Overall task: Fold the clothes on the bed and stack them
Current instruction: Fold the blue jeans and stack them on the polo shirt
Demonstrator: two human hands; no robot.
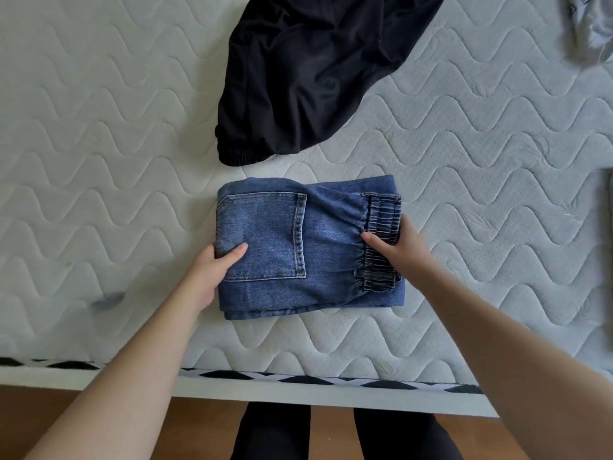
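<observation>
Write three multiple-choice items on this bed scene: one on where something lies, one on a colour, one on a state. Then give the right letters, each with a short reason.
1. Where does the black garment lie?
A. on the mattress beyond the jeans
B. on top of the jeans
C. on the floor

2. What colour are the jeans?
A. white
B. red
C. blue

3. In what state are the jeans?
A. spread out flat at full length
B. folded into a compact bundle
C. hanging from a hanger

Answers:
1 A, it lies crumpled on the mattress, apart from the jeans.
2 C, the denim is blue.
3 B, layers are stacked, with the left hand and the right hand gripping its two ends.
</observation>
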